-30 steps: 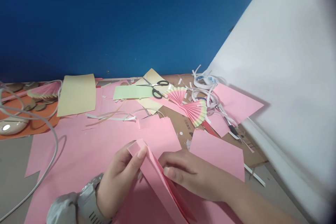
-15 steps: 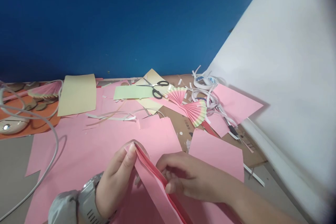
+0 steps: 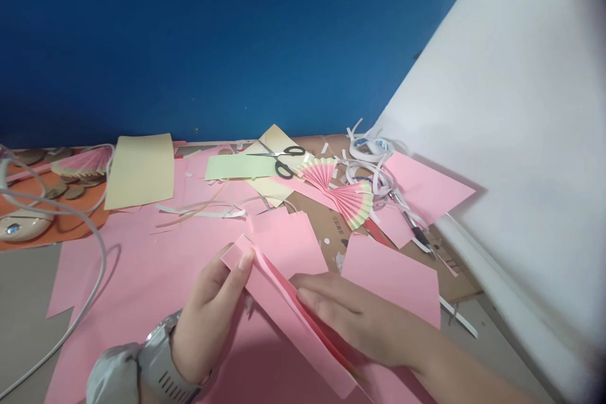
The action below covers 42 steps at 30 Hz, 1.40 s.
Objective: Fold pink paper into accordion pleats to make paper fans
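A strip of folded pink paper (image 3: 288, 315) runs diagonally between my hands, its layers standing a little apart along the right side. My left hand (image 3: 211, 309) is closed on its upper end, with the thumb on the front face and the fingers behind. Along the right edge, my right hand (image 3: 345, 315) presses against the paper with its fingers together and fairly straight. Its fingertips are partly hidden by the layers. Below the strip lie large pink sheets (image 3: 142, 271).
Scissors (image 3: 284, 161) lie on pale green paper (image 3: 237, 167), near a pleated pink fan (image 3: 348, 199). White strips (image 3: 374, 170) and a pen (image 3: 419, 230) are at the right. A cable (image 3: 101, 271) curves down the left, by a yellow sheet (image 3: 139, 170) and a computer mouse (image 3: 26, 226).
The folded paper has turned so its broad front face and lower end show more. My left thumb sits slightly higher; my right fingers have straightened from a curl and moved against the paper.
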### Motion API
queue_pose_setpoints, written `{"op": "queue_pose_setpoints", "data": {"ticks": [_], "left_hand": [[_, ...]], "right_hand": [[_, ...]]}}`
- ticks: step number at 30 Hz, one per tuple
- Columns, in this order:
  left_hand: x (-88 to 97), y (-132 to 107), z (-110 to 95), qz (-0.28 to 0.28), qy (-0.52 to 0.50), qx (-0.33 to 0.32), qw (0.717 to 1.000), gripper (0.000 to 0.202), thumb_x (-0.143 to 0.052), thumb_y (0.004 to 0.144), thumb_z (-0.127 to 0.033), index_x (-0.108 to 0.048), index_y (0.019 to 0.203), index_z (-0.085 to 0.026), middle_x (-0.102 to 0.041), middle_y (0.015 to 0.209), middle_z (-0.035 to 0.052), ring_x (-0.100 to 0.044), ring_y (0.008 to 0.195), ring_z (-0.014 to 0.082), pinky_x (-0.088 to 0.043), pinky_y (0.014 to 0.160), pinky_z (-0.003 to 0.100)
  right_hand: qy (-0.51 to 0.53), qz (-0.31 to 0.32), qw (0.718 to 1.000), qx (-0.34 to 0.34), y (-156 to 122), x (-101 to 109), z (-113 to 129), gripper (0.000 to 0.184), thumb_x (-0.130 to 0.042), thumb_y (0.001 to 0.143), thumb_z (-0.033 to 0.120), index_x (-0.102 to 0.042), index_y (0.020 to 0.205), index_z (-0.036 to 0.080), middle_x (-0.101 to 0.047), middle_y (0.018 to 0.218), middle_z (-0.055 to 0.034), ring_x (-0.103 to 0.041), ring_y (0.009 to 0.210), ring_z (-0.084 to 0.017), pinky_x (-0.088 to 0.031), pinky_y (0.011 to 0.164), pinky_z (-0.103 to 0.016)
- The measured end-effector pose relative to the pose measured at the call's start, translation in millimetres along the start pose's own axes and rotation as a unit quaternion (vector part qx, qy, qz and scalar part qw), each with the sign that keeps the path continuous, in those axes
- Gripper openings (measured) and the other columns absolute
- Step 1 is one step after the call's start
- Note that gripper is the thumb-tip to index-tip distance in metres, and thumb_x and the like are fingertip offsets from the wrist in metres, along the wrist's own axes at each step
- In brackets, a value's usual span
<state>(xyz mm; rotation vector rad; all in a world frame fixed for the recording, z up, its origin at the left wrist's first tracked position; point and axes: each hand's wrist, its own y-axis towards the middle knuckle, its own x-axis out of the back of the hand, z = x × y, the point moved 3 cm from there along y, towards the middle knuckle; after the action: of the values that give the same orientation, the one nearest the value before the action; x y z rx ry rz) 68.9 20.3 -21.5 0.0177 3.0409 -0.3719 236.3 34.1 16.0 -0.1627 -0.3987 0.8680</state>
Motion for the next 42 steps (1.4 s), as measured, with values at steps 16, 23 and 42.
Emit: {"op": "queue_pose_setpoints", "data": {"ticks": [16,23,42], "left_hand": [[-4.9,-8.5,-3.1,0.088,0.121,-0.105,0.983,0.029,-0.059,0.080,-0.033,-0.035,0.070,-0.022,-0.037,0.064,-0.0054,-0.037,0.057,0.0107,-0.033,0.052,0.022],[-12.0,-8.7,-1.9,0.131,0.182,-0.044,0.973,0.022,-0.049,0.086,-0.035,-0.053,0.074,-0.018,-0.051,0.063,-0.0006,-0.044,0.056,0.0128,-0.036,0.053,0.023],[-6.7,-0.6,-5.9,0.081,0.104,-0.027,0.991,0.020,-0.044,0.091,-0.034,-0.056,0.082,-0.020,-0.055,0.071,-0.0021,-0.052,0.067,0.0125,-0.043,0.063,0.022]], "right_hand": [[-0.169,-0.196,0.965,-0.029,2.3,8.2,-8.4,0.004,-0.048,0.083,0.021,-0.048,0.080,0.019,-0.050,0.065,0.0037,-0.045,0.056,-0.011,-0.031,0.051,-0.022],[-0.234,-0.182,0.954,0.040,4.7,-1.4,-7.6,0.021,-0.046,0.085,0.023,-0.036,0.067,0.019,-0.041,0.061,0.0051,-0.038,0.055,-0.009,-0.026,0.052,-0.023],[-0.032,-0.253,0.966,-0.035,1.2,26.8,-15.4,0.033,-0.040,0.091,0.043,-0.037,0.068,0.020,-0.035,0.063,0.0050,-0.037,0.059,-0.011,-0.031,0.055,-0.023]]}}
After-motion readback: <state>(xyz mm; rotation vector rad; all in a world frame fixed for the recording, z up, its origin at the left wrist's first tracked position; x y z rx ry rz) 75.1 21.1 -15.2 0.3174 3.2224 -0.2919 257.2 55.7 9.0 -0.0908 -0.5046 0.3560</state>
